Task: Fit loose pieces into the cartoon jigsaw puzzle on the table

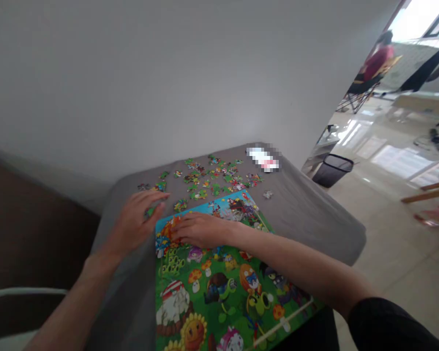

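A colourful jigsaw puzzle [219, 287] with cartoon plants and mushrooms lies at the table's near side, its lower part running out of view. My right hand [201, 230] rests flat on its upper left area, fingertips over an orange figure and fingers extended. Just off the puzzle's upper left corner, my left hand [137, 219] hovers, slightly blurred, with thumb and fingers apart. Under and beside its fingertips lie a green piece [149, 211] and a blue-and-green piece [161, 186]. Several loose puzzle pieces [215, 189] are scattered beyond the puzzle's top edge.
A grey cloth [307, 219] covers the table, which stands against a white wall [190, 87]. A blurred-out phone-like object [263, 159] lies at the back right, with a lone grey piece [268, 194] below it. On the floor stands a dark bin [331, 171]. A person [380, 58] sits far right.
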The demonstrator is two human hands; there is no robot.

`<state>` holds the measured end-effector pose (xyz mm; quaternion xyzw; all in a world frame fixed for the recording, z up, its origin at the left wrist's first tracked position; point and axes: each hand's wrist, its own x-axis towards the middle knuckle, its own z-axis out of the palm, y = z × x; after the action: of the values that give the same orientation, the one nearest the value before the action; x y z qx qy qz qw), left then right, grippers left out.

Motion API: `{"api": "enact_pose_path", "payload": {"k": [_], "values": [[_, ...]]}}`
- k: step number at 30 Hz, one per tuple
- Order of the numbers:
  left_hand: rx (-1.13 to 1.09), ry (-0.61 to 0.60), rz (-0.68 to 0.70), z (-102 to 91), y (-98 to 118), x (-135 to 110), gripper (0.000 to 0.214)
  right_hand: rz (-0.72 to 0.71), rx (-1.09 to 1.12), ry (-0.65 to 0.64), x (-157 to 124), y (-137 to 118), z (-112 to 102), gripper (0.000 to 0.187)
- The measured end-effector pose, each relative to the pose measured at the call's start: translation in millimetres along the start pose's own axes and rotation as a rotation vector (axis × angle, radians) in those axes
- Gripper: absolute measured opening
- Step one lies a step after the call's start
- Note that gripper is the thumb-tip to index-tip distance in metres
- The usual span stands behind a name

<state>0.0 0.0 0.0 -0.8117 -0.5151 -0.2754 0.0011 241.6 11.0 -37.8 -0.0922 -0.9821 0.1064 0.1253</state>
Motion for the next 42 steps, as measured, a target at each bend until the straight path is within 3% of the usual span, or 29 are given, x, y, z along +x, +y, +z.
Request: {"api": "enact_pose_path", "payload": {"k": [3, 6, 13, 23, 32, 37, 42], "values": [[-0.045, 0.044, -0.034, 19.1, 5.3, 20.0, 0.047, -0.015, -0.030, -0.008, 0.0, -0.3, 0.2, 0.029], [-0.080, 0.078, -0.094, 27.9, -1.3, 18.1, 0.046, -0.020, -0.058, -0.026, -0.1, -0.5, 0.9, 0.029], [-0.145, 0.053, -0.193, 30.4, -20.6, -9.3, 0.045, 0.027, -0.076, -0.013, -2.0, -2.9, 1.7, 0.034], [-0.164, -0.034, -0.135, 30.0, -9.7, -11.0, 0.047, 0.036, -0.039, 0.032, -6.8, -2.3, 5.8, 0.031], [-0.172, -0.126, -0.060, 31.9, -9.4, -11.1, 0.057, 0.218, 0.276, 0.134, 2.2, -1.3, 11.8, 0.026], [-0.186, -0.169, -0.015, 33.0, -13.8, -13.1, 0.067, 0.288, 0.577, 0.274, -5.5, 8.2, -1.5, 0.019], [-0.152, -0.291, 0.017, 40.7, -23.2, -22.1, 0.073, 0.361, 0.570, 0.309, -25.9, 25.0, -17.5, 0.024]]}}
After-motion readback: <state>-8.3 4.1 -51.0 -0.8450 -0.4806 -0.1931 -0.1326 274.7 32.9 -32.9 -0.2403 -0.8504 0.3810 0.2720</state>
